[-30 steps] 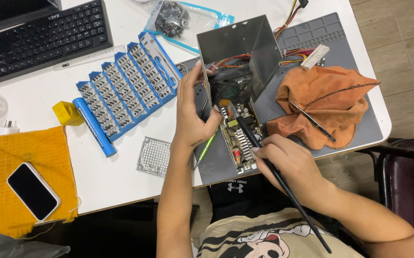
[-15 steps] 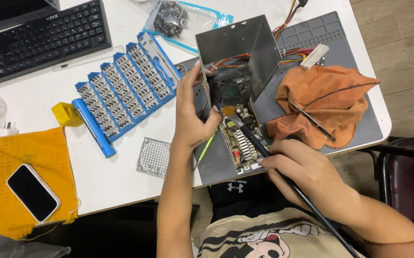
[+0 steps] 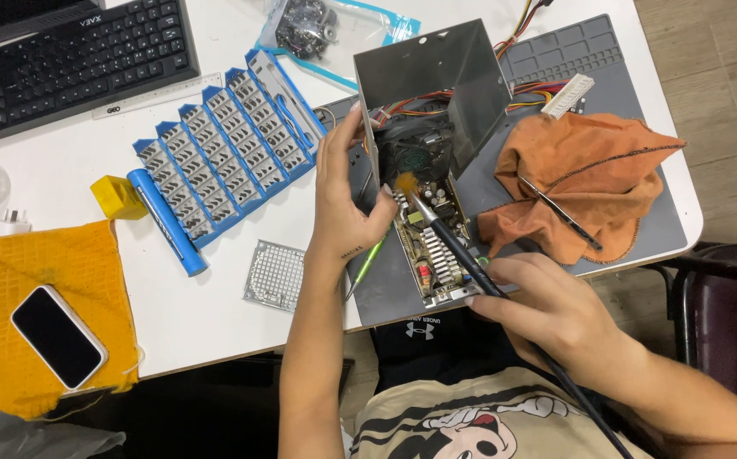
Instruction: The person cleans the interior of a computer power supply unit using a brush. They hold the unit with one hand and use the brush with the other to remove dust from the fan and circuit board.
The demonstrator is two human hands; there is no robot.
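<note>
A white table [image 3: 215, 331] is spreading out under me, with a grey work mat [image 3: 640, 212] lying on its right side. On that mat an opened power supply [image 3: 424, 170] is sitting: a grey metal case with its lid standing up, a dark fan inside, coloured wires trailing out the back, and a green circuit board with components lying bare toward me. My left hand [image 3: 343, 212] is clasping the case's left wall, its grip curled around the edge. My right hand [image 3: 547, 310] is pinching a long black brush [image 3: 449, 242], its tan bristles touching the board near the fan. An orange cloth [image 3: 589, 183] is lying just beside the case, and a blue screwdriver-bit set [image 3: 215, 161] is resting to the left.
</note>
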